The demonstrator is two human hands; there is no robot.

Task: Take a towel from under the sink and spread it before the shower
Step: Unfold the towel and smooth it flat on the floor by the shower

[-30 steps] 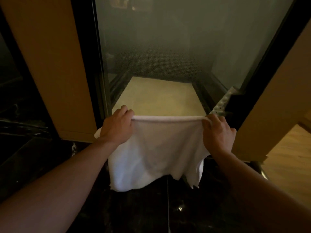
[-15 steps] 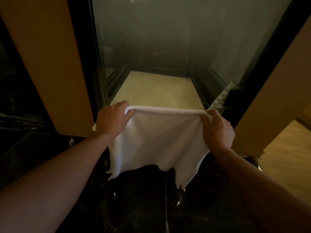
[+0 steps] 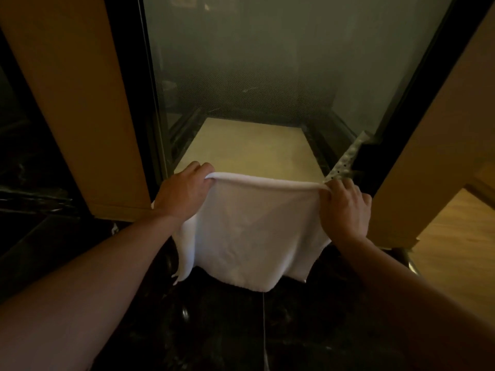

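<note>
A white towel (image 3: 251,231) hangs spread between my hands in front of the shower stall (image 3: 249,145). My left hand (image 3: 182,191) grips its upper left corner and my right hand (image 3: 345,207) grips its upper right corner. The top edge is stretched almost level at the shower threshold. The towel's lower edge dangles loose over the dark glossy floor (image 3: 241,330), and I cannot tell whether it touches.
The shower has a pale beige floor and frosted glass walls in black frames. Tan wall panels (image 3: 80,103) flank the opening on both sides. A perforated metal strip (image 3: 345,162) lies at the right of the threshold. Wooden flooring (image 3: 455,253) shows at far right.
The towel hangs fuller and flatter than before. Its lower edge has swung and settled, and both hands keep their hold on its top corners.
</note>
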